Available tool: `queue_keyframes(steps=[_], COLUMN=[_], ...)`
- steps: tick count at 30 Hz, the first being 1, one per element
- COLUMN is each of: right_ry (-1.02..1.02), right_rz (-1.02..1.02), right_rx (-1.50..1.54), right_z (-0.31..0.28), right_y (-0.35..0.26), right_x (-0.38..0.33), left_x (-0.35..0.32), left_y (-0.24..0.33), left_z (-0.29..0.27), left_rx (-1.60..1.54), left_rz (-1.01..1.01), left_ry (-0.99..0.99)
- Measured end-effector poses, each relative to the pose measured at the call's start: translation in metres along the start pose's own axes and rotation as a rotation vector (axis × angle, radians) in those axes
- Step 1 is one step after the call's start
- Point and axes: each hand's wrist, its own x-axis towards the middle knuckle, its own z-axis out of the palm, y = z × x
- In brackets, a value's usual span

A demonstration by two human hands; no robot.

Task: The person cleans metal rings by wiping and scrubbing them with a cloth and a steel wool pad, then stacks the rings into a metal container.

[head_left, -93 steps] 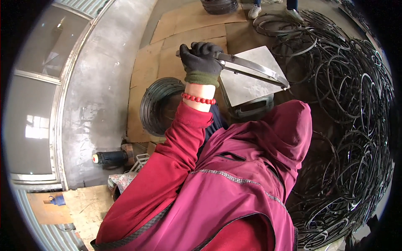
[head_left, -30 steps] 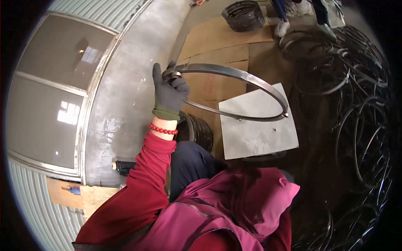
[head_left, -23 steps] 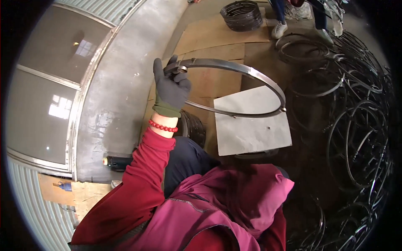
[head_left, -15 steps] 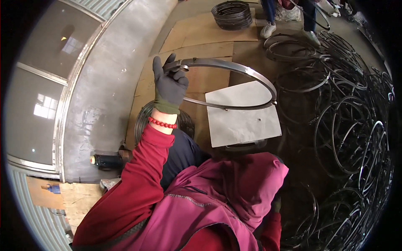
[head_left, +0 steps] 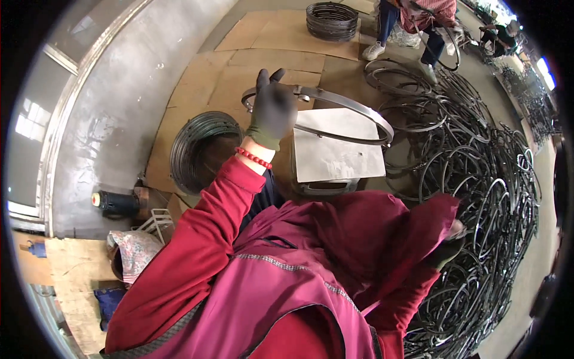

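Note:
My left hand (head_left: 275,112), in a dark grey glove with a green cuff, grips a dark metal hoop (head_left: 350,103) with small fittings along its band. Two of its fingers point up while the rest, partly blurred, close around the band. The hoop is held tilted above a pale square board (head_left: 335,161) in front of my knees. Low on the right, my right hand (head_left: 449,248) is beside the big heap of hoops (head_left: 490,239). My pink apron covers part of it, so its fingers cannot be made out.
A coil-like stack of hoops (head_left: 185,155) sits left of my knee on cardboard sheets (head_left: 194,78). Farther off stands another stack (head_left: 332,30). A co-worker (head_left: 427,15) at the back holds a hoop. A black cylinder (head_left: 119,203) lies by the left wall.
My left hand has moved right with the hoop, which now reaches past both sides of it. My right hand has come out from behind the apron toward the heap. The view has shifted.

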Motion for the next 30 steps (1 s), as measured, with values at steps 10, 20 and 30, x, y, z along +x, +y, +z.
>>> queue_keyframes(steps=[10,20,30], right_ry=[-0.488,-0.756,-0.56], right_rz=[-0.369,0.078,-0.314], right_rx=[-0.456,0.247,-0.705], right_z=[0.221,0.308,0.316], right_y=[-0.048,0.053,0.125], right_x=[0.055,0.025,-0.049], left_x=[-0.044,-0.058,-0.06], left_y=[-0.007,-0.005,-0.02], left_z=[0.002,-0.005,-0.026], left_rx=[0.15,0.074,0.012], left_rz=[0.023,-0.009,-0.119], left_ry=[0.012,0.038,0.171])
